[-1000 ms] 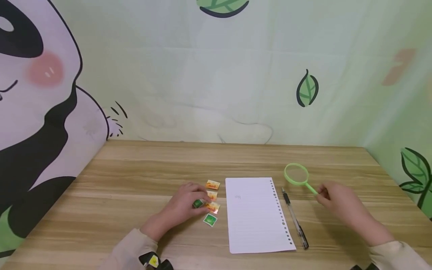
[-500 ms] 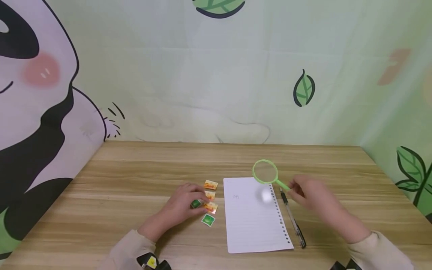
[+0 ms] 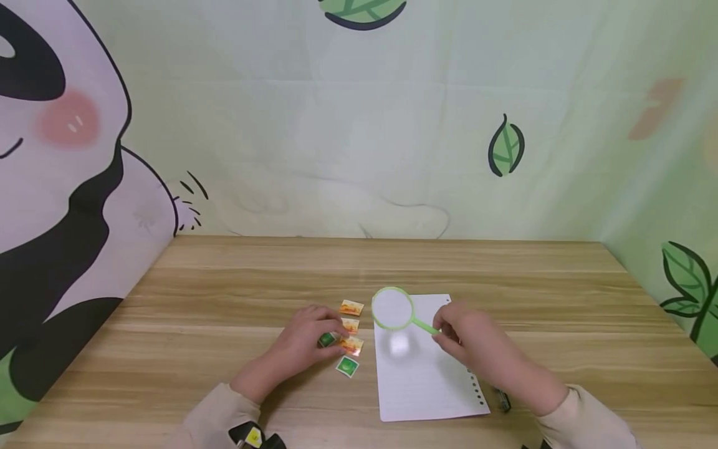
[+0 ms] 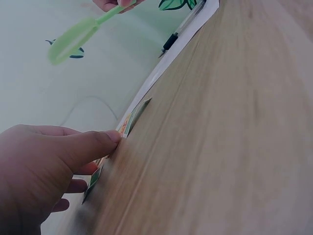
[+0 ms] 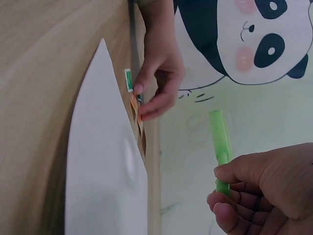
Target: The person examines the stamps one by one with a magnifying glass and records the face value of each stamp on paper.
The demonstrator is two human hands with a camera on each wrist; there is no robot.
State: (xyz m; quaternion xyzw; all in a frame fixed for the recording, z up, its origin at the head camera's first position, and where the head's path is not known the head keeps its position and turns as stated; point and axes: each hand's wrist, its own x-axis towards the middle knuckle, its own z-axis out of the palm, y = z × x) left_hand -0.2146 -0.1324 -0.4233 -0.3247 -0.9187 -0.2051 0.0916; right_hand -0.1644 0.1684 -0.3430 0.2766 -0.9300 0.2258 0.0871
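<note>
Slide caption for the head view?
Right hand holds a green magnifying glass above lined paper; left hand rests at orange and green stamp-like cards.

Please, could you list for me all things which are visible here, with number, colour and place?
Magnifying glass: one, light green, raised over the paper
Paper sheet: one, white, on the table, right of the cards
Pen: one, black and clear, right of the paper, partly hidden
Small orange cards: three, orange-yellow, in a column left of the paper
Small green cards: two, green, one below the column, one partly under the left hand
Table: one, wood-brown, under everything
Backdrop: pale green, behind the table, printed with a panda and leaves
Sleeves: two, beige, bottom edge
Left hand: one, bare, touching the cards
Right hand: one, bare, holding the magnifying glass handle
</note>
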